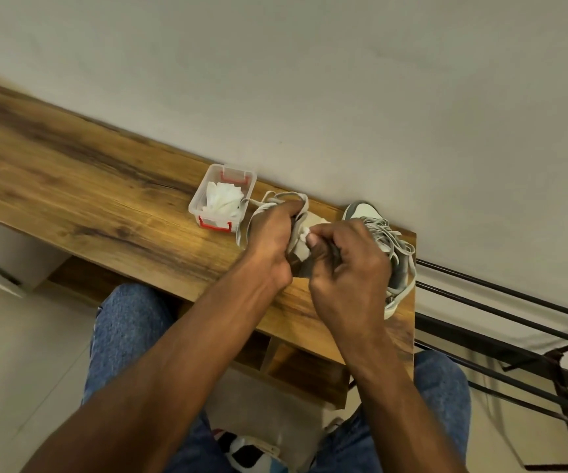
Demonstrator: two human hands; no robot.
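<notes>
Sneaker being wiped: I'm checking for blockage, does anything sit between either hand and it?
Nothing blocks: the left hand grips the sneaker and its laces directly; the right hand pinches a white wipe against it.

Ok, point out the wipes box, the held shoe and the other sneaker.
wipes box (197,196): head view, clear left wall.
held shoe (300,249): head view, pale part of the upper.
other sneaker (366,210): head view, white toe cap.

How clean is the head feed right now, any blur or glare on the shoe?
Head view: frame tilted, wide-angle bend along the table edge; warm even light, soft sheen, no harsh glare; left hand, right hand and shoe slightly soft; hands hide most of it.
</notes>
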